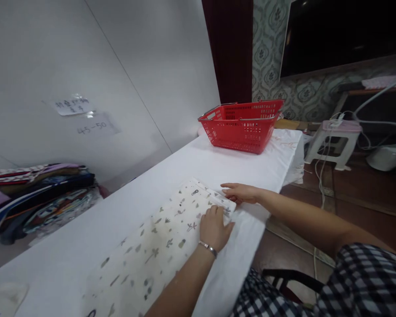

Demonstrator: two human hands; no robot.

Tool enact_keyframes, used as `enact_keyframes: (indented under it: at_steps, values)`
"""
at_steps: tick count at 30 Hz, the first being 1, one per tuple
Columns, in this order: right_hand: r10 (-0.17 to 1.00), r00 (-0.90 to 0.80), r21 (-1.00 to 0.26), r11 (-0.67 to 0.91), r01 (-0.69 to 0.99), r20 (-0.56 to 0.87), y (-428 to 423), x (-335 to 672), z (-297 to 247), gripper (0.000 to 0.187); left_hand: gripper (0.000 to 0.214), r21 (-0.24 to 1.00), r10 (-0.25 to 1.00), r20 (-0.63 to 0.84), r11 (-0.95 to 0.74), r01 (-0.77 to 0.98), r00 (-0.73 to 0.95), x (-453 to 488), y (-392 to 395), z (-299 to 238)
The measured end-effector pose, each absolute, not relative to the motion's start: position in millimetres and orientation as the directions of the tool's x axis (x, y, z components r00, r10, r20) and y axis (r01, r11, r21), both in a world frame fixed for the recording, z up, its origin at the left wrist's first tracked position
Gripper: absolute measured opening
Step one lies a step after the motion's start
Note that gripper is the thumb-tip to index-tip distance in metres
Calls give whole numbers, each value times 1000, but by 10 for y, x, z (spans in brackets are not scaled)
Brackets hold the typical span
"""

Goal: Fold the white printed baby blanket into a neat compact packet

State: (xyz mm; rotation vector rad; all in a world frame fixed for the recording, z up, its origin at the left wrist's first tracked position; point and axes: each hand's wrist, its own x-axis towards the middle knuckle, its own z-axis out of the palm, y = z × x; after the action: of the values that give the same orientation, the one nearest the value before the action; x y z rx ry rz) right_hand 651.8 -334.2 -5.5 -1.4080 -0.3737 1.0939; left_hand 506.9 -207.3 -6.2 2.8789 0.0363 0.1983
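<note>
A cream cloth (158, 246) printed with small grey-green plants lies folded lengthwise on the white-covered table (86, 246). My left hand (214, 229), with a thin bracelet on its wrist, rests on the cloth's far end, its fingers curled down onto the fabric near the edge. My right hand (240, 193) lies flat at the cloth's far corner, fingers stretched out and touching the fabric edge.
A red plastic basket (242, 125) stands at the table's far end. Folded colourful fabrics (39, 198) are stacked at the left by the white wall. A white stool (336, 141), cables and a brown floor lie to the right.
</note>
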Motion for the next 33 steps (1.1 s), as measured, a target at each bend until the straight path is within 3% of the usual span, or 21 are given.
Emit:
enact_keyframes:
  at_steps: [2,5,8,12,15,22,25,29,33]
  values:
    - [805,477,-904,-158,-398,-351,-3407,6450,7,72,25,395,127,107,-916,75,986,5144,-2006,-85]
    - [847,455,-903,-67,-424,-277,-3437,6391,100,67,16,684,345,0,-685,251,939,5243,-1828,-99]
    - [840,496,-933,-32,-359,-219,-3434,6416,90,58,18,793,451,-83,-510,333,889,5279,-1678,-72]
    - [641,716,-943,-326,-73,-277,-3443,6499,-83,32,17,842,488,-96,-425,332,868,5238,-1637,0]
    - [633,682,-870,-493,-9,-366,-3432,6484,-196,25,17,865,497,-83,-395,310,864,5205,-1669,28]
    - [647,677,-754,-624,204,-352,-3289,6284,-209,56,15,851,444,-9,-468,240,896,5198,-1728,-18]
    - [636,657,-757,-636,149,-405,-3268,6253,-178,48,13,790,402,52,-577,209,914,5178,-1790,-8]
    - [652,629,-814,-579,53,-423,-3283,6284,-190,23,9,636,312,154,-757,148,937,5147,-1891,32]
    - [629,679,-820,-569,70,-379,-3321,6334,-221,18,9,592,247,210,-802,78,946,5141,-1914,34]
